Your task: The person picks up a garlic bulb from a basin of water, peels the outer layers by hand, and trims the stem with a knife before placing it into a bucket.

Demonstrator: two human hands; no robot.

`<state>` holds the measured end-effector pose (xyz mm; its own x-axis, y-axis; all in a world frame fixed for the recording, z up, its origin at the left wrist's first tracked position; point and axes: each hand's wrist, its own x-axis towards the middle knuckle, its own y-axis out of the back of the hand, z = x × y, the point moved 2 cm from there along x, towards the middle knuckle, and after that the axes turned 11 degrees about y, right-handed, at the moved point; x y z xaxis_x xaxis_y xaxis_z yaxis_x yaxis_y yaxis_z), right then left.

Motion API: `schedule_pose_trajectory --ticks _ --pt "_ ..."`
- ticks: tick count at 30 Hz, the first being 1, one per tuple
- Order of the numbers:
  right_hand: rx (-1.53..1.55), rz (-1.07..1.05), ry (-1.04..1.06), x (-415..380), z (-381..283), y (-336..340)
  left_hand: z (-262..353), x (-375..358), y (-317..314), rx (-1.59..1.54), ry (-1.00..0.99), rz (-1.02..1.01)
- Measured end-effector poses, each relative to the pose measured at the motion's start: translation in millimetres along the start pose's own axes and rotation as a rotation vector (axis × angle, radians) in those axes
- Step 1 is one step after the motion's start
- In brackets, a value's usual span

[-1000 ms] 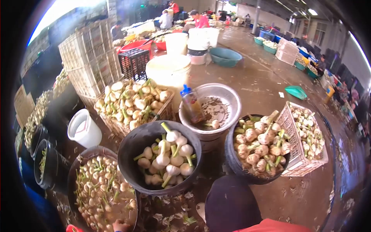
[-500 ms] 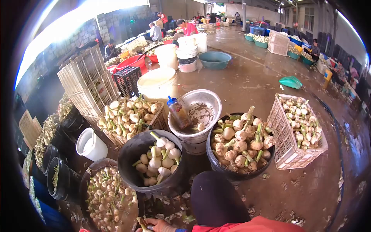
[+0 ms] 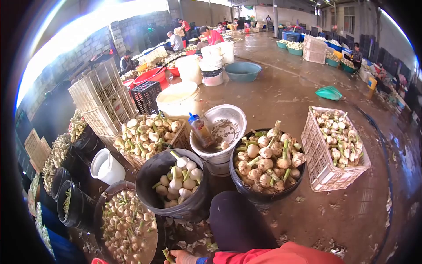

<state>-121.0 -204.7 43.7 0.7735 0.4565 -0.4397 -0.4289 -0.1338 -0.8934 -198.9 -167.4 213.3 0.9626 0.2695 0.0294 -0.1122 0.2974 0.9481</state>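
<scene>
At the bottom edge my right hand [image 3: 183, 257], with a blue cuff and red sleeve behind it, is closed on a garlic bulb [image 3: 167, 254]; its stem end shows and the rest is cut off by the frame. My left hand is out of view. Ahead of the hand, a black bucket [image 3: 147, 193] holds peeled white garlic bulbs [image 3: 176, 182] with short stems. To the left, a round tub [image 3: 99, 220] contains many small garlic bulbs in murky water. A dark tub [image 3: 259, 199] of dirt-covered garlic [image 3: 268, 163] stands right of my knee.
A grey-white basin [image 3: 239, 116] holds a blue-capped bottle [image 3: 201, 130]. Plastic crates of garlic stand left [image 3: 179, 140] and right [image 3: 323, 169]. Peelings litter the wet floor [image 3: 281, 103]. A white bucket [image 3: 115, 170] leans at left. Several people work farther back.
The view has shifted slightly, so the dark tub and right crate sit a little farther left. My right hand has moved slightly right and lower in view, still holding the garlic bulb.
</scene>
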Motion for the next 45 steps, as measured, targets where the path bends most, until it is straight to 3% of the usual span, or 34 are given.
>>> schedule_pose_trajectory --ticks 2,3,4,5,6,7,8,9,10,11,13,17,22,24,25,26,28,30,32,33,36,41,43,45 --pt "-1.029 -0.263 0.437 -14.8 -14.4 -14.4 -31.5 8.4 -23.3 -0.599 0.049 -0.209" --pt "-1.358 -0.250 0.522 -55.6 -28.3 -51.6 -17.4 4.5 -8.8 -0.994 0.163 -0.283" --pt "-1.295 -0.413 0.495 -56.2 -35.3 -55.7 -3.6 -2.1 5.6 -1.467 0.323 -0.431" --pt "-1.041 -0.521 0.247 -76.0 -32.2 -73.5 -25.4 4.5 -14.3 -1.739 0.365 -0.589" --pt "-1.216 -0.661 0.397 -94.9 -46.9 -95.3 -51.9 7.4 -38.1 -2.016 0.409 -0.716" --pt "-1.238 -0.613 0.352 -97.5 -50.3 -103.1 -31.9 0.8 -28.4 -2.072 0.471 -0.597" --pt "-1.566 -0.702 0.719 -104.2 -56.8 -110.6 -15.0 2.9 -16.5 -2.115 0.543 -0.446" --pt "-1.471 -0.673 0.741 -87.7 -54.5 -91.3 -29.4 5.3 -21.9 -2.053 0.334 -0.561" --pt "-1.311 -0.590 0.519 -96.0 -58.5 -100.2 -24.4 3.4 -17.3 -2.018 0.330 -0.491" --pt "-1.375 -0.491 0.443 -99.5 -60.6 -104.4 -19.6 1.9 -12.4 -2.044 0.326 -0.482" --pt "-1.411 -0.371 0.390 -93.5 -53.8 -95.4 -26.6 2.0 -16.5 -2.027 0.236 -0.458" --pt "-1.253 -0.414 0.276 -91.8 -46.0 -102.3 -34.6 1.3 -20.4 -1.906 0.288 -0.453" --pt "-1.567 -0.380 0.342 -91.5 -49.4 -98.2 -35.9 0.0 -29.6 -1.558 0.276 -0.425" --pt "-1.496 -0.396 0.366 -93.5 -51.1 -98.5 -28.4 0.2 -27.0 -1.600 0.249 -0.442" --pt "-1.401 -0.423 0.366 -94.5 -50.6 -97.1 -26.5 -3.4 -21.7 -1.801 0.305 -0.559" --pt "-1.405 -0.427 0.362 -93.6 -52.7 -95.9 -23.9 -2.6 -18.1 -1.804 0.305 -0.553" --pt "-1.383 -0.509 0.377 -91.6 -55.3 -95.7 -20.1 -0.5 -13.5 -2.117 0.353 -0.542" --pt "-1.320 -0.505 0.340 -95.0 -50.3 -104.0 -23.9 0.1 -16.0 -2.096 0.358 -0.517" --pt "-1.200 -0.484 0.269 -99.8 -47.6 -111.9 -34.8 1.0 -27.1 -1.806 0.317 -0.351" --pt "-1.425 -0.457 0.300 -100.0 -50.5 -113.4 -34.1 -2.3 -27.1 -1.671 0.306 -0.302" --pt "-1.597 -0.401 0.368 -99.2 -52.1 -111.1 -36.1 -1.1 -26.8 -1.448 0.249 -0.267" --pt "-1.558 -0.487 0.589 -93.4 -46.4 -98.0 -28.5 -2.7 -23.0 -1.767 0.365 -0.333" --pt "-1.516 -0.528 0.637 -93.5 -45.8 -99.7 -17.9 -1.0 -11.8 -2.127 0.691 -0.483" --pt "-1.626 -0.585 0.777 -96.6 -46.6 -105.1 -24.6 1.1 -22.5 -2.171 0.764 -0.476"
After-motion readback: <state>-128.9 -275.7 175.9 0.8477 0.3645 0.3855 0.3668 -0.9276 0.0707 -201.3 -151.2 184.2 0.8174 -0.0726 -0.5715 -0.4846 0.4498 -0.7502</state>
